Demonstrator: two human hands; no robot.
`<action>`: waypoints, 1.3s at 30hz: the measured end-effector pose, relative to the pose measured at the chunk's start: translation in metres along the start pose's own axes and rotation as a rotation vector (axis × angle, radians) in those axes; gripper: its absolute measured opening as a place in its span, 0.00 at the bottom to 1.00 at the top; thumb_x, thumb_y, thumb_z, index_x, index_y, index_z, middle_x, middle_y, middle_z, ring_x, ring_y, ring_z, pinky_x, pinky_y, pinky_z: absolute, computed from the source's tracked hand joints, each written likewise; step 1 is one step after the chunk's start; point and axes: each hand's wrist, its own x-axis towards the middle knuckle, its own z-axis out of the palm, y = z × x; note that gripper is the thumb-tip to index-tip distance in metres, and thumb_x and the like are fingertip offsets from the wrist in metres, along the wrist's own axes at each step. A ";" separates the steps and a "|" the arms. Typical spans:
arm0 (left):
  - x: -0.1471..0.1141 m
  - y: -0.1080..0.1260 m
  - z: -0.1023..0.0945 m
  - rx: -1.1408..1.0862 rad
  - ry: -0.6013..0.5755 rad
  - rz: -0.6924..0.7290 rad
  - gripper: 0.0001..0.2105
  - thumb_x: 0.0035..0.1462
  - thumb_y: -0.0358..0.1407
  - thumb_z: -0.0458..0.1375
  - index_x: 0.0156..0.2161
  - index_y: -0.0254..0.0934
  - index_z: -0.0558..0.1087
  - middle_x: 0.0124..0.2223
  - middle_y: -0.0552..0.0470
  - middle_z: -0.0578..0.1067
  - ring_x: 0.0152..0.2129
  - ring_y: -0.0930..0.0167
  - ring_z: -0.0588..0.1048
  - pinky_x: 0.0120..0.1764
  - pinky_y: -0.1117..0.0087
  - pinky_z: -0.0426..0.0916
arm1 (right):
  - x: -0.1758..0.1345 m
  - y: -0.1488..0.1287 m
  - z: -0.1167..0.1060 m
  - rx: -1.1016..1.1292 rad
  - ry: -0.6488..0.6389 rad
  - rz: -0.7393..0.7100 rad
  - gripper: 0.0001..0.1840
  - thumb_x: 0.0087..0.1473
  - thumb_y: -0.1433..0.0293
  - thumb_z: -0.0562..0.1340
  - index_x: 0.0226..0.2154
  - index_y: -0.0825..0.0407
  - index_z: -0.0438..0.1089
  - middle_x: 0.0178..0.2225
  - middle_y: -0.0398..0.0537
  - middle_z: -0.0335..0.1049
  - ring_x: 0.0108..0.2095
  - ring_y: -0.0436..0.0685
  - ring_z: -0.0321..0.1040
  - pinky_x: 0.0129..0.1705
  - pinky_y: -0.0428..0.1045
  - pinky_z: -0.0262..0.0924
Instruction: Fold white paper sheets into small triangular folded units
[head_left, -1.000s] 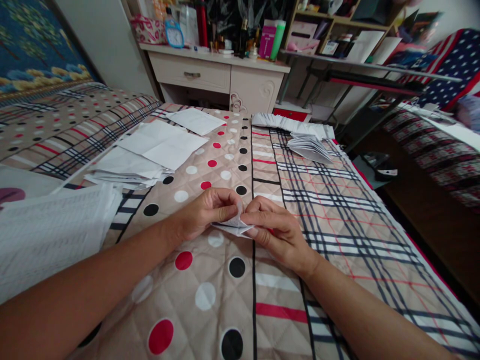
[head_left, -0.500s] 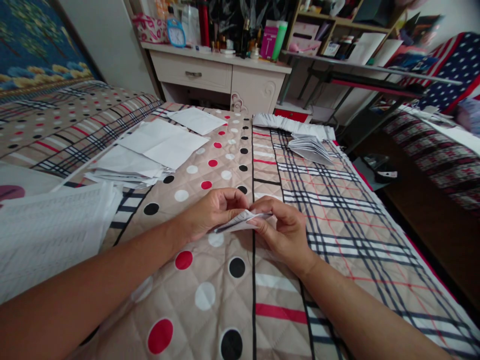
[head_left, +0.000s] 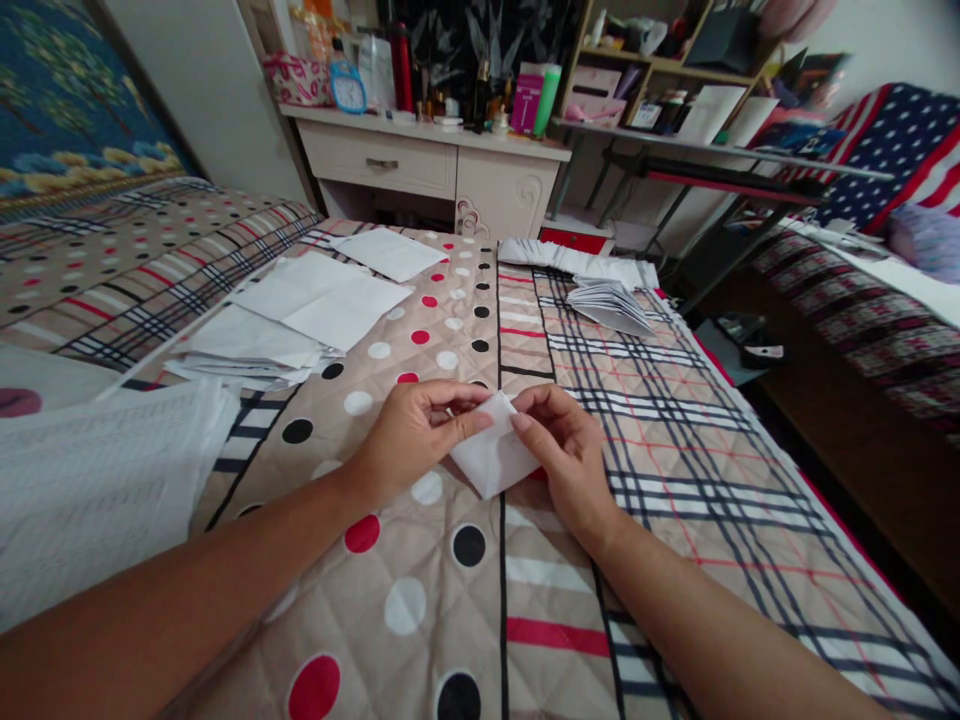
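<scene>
A small folded piece of white paper [head_left: 495, 452] is held above the bed, tilted so that its flat face and a lower corner point toward me. My left hand [head_left: 420, 425] pinches its upper left edge between thumb and fingers. On the opposite side, my right hand [head_left: 564, 440] grips the upper right edge, thumb on the near face. Both sets of fingertips come close together at the top corner. The far side of the paper is hidden.
White sheets [head_left: 322, 295] lie stacked at left, with printed pages [head_left: 97, 490] nearer me. Folded papers [head_left: 611, 303] and a long row of folded paper [head_left: 574, 260] rest at the far right of the patterned quilt [head_left: 420, 640]. Beyond stands a white dresser [head_left: 382, 145].
The folded paper has turned from nearly edge-on to showing its flat white face. Both hands stay close together and still grip it. The view has shifted slightly.
</scene>
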 end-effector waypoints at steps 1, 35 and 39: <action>0.000 -0.001 0.001 0.019 0.014 0.001 0.12 0.50 0.38 0.66 0.39 0.34 0.79 0.34 0.48 0.81 0.29 0.69 0.78 0.31 0.71 0.75 | 0.000 0.000 0.000 0.031 -0.002 -0.002 0.12 0.54 0.61 0.64 0.36 0.51 0.68 0.32 0.44 0.69 0.28 0.50 0.64 0.27 0.45 0.59; -0.002 0.003 -0.003 0.247 -0.061 0.100 0.07 0.54 0.34 0.61 0.28 0.33 0.77 0.21 0.55 0.75 0.15 0.79 0.68 0.19 0.80 0.61 | 0.002 0.005 -0.002 0.001 0.102 0.076 0.11 0.51 0.62 0.68 0.27 0.52 0.70 0.24 0.41 0.67 0.24 0.48 0.60 0.25 0.44 0.55; -0.004 0.004 -0.002 0.375 0.003 0.200 0.08 0.52 0.33 0.62 0.24 0.33 0.75 0.18 0.57 0.70 0.14 0.80 0.62 0.17 0.80 0.54 | 0.003 0.004 -0.001 -0.028 0.045 0.075 0.13 0.51 0.61 0.67 0.27 0.52 0.69 0.23 0.40 0.65 0.23 0.47 0.58 0.24 0.44 0.54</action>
